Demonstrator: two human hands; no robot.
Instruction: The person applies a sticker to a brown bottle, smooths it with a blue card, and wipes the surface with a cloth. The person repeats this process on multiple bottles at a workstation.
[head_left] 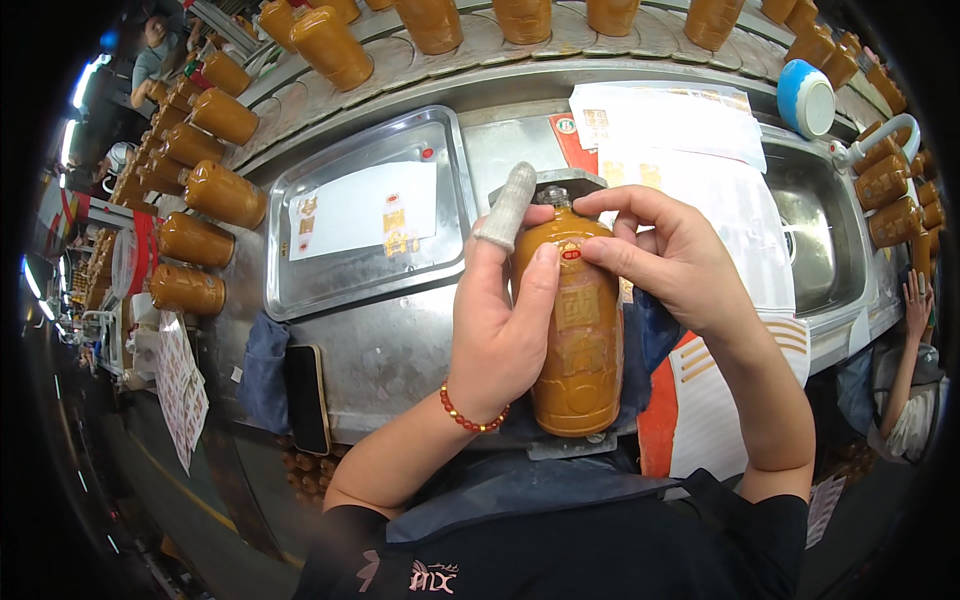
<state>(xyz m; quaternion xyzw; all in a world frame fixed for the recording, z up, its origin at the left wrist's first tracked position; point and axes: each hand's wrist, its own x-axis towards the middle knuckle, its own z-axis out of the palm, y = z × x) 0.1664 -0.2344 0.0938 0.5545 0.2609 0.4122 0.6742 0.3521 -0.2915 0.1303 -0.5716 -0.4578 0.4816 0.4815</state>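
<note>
As the conveyor (395,78) sweeps across the top of the frame, I see a metal tray (452,190) shining left of centre. Right at centre sits the brown bottle (578,385), neck toward the frame's top! The left hand (495,325) grips its left side; the right hand (672,248) is half-curled at the neck, gripping or merely touching, I can't tell. There's a pale finger cover (512,208), and a tiny red sticker (571,254) between the thumbs!

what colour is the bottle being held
The bottle is glossy yellowish brown; it shows best in the head view.
</note>
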